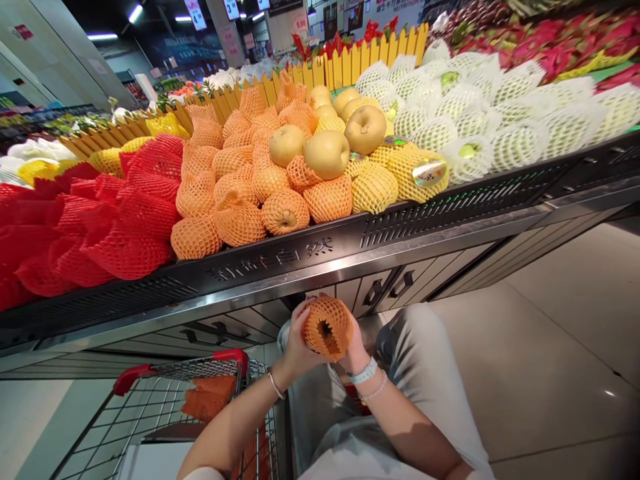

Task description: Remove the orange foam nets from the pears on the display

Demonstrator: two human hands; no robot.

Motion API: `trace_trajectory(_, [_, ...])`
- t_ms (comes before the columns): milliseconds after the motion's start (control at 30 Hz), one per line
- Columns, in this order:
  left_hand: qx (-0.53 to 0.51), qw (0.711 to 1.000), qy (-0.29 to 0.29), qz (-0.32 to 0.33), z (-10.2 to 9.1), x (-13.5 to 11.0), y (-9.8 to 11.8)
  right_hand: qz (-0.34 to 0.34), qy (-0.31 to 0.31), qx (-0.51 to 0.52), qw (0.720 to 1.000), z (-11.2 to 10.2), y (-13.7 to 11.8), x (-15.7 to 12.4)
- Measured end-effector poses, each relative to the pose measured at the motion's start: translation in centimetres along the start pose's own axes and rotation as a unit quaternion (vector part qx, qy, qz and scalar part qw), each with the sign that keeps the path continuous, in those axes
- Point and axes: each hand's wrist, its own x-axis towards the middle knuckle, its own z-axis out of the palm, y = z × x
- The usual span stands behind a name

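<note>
An orange foam net sleeve (pixel 325 323) is held in front of my lap, its opening toward me. Dark shadow fills the opening, so I cannot tell whether a fruit is inside. My left hand (pixel 297 343) is closed around the sleeve's left side, and my right hand (pixel 355 345) grips its right side. Most of the fingers are hidden behind the sleeve. Above them, on the display, lie bare yellow-brown pears (pixel 327 154) and fruit in orange foam nets (pixel 285 212).
A wire shopping cart (pixel 155 393) with red corners stands at my left, holding more orange nets (pixel 209 397). The black display edge (pixel 270 257) runs across ahead, above cabinet doors. Red-netted fruit (pixel 130 233), yellow-netted fruit (pixel 375 189) and white-netted fruit (pixel 520 143) fill the shelf.
</note>
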Motion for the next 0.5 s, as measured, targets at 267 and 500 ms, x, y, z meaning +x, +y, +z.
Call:
trace_trajectory(267, [0.001, 1.000, 0.003, -0.017, 0.3, 0.2, 0.6, 0.027, -0.074, 0.035, 0.996, 0.0, -0.2, 0.2])
trace_trajectory(500, [-0.077, 0.985, -0.075, -0.132, 0.1, 0.1, 0.8, -0.009, 0.005, 0.029, 1.000, -1.7, 0.2, 1.1])
